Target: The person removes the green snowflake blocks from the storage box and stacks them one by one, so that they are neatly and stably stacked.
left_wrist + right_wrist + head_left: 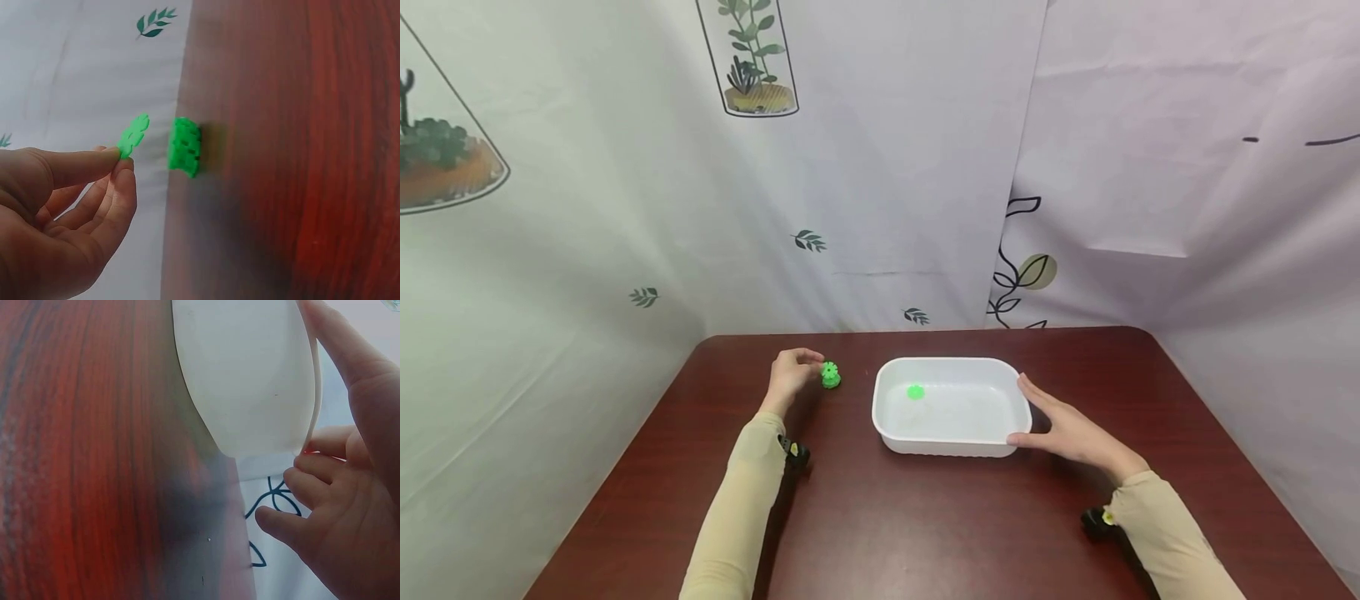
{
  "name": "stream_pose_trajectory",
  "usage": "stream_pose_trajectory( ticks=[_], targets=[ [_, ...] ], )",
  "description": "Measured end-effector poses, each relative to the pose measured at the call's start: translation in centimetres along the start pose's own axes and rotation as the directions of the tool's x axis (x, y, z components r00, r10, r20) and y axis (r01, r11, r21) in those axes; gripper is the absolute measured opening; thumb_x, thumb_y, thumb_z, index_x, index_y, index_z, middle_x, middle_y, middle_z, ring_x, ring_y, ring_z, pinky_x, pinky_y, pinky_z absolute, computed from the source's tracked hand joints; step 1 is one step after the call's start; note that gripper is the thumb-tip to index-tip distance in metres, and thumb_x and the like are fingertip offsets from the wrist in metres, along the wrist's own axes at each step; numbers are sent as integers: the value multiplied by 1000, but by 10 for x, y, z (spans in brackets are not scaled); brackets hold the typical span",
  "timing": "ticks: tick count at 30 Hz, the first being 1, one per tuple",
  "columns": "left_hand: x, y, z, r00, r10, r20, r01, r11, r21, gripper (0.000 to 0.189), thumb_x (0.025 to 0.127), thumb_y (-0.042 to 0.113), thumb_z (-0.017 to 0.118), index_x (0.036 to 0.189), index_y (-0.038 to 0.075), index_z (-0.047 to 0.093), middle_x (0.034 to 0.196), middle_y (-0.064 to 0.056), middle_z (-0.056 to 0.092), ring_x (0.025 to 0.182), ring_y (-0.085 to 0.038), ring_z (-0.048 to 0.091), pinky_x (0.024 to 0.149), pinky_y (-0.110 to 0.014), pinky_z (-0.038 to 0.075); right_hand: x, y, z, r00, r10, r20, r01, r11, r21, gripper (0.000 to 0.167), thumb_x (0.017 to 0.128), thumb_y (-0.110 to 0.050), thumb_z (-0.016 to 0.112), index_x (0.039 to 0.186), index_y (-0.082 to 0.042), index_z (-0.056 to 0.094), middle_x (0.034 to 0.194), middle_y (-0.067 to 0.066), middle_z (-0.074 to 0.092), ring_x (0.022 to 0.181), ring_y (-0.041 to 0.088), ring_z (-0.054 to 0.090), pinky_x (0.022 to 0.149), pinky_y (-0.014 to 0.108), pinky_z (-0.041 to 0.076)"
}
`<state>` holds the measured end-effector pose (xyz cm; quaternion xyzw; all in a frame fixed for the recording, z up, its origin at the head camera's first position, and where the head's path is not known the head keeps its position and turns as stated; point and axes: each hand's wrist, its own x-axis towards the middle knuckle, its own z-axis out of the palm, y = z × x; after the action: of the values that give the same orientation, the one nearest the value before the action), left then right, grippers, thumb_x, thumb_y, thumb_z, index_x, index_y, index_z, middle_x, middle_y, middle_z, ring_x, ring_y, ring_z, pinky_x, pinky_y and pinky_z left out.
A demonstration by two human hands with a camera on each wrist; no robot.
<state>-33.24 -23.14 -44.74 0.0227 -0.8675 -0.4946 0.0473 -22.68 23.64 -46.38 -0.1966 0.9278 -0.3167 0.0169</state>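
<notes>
Between thumb and fingertips, my left hand (792,377) pinches a thin green flower-shaped plastic disc (134,135) by its edge. Just beyond it, a short stack of similar green discs (185,147) sits on the table; in the head view the held disc overlaps this stack. To the right stands a white rectangular plastic tub (946,447), with one green disc (916,392) lying in its left part. My right hand (1071,431) rests against the tub's right end, thumb at the near corner and fingers spread toward the far corner along the rim.
The dark red wooden table (880,525) reaches back to a pale fabric backdrop (895,192) printed with plants, which also hangs at both sides. Dark wrist devices (795,452) sit by both sleeves.
</notes>
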Motion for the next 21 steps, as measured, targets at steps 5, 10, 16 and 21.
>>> stream_pose_trajectory(
  ticks=[5, 10, 16, 21],
  targets=[
    [1, -3, 4, 1000, -7, -7, 7, 1000, -3, 17, 94, 4, 69, 109, -4, 72, 106, -20, 72, 95, -36, 71, 86, -47, 55, -1, 1, 1, 1000, 6, 0, -6, 1000, 4, 113, 79, -58, 79, 159, -2, 22, 164, 22, 19, 146, 46, 27, 111, 64, 30],
    [2, -5, 7, 1000, -15, -14, 15, 1000, 5, 16, 92, 3, 70, 106, -4, 73, 103, -19, 72, 89, -32, 71, 81, -43, 57, 0, 2, 1, 1000, 11, 4, -11, 1000, 12, 114, 79, -60, 78, 160, -3, 21, 165, 20, 19, 146, 45, 26, 111, 63, 30],
    [4, -6, 8, 1000, -18, -22, 18, 1000, 13, 15, 91, 2, 70, 105, -5, 73, 101, -19, 72, 82, -26, 71, 78, -40, 57, 0, 3, 1, 1000, 9, 2, -9, 1000, 5, 114, 79, -61, 78, 160, -3, 21, 164, 20, 19, 146, 45, 27, 111, 63, 30],
    [3, -5, 9, 999, -14, -33, 15, 999, 39, 15, 90, 1, 70, 103, -5, 73, 100, -19, 72, 81, -27, 70, 74, -36, 57, 0, 2, 2, 1000, 9, 3, -9, 1000, 2, 113, 79, -59, 78, 160, -4, 21, 164, 21, 19, 146, 46, 27, 111, 64, 30]
  ],
)
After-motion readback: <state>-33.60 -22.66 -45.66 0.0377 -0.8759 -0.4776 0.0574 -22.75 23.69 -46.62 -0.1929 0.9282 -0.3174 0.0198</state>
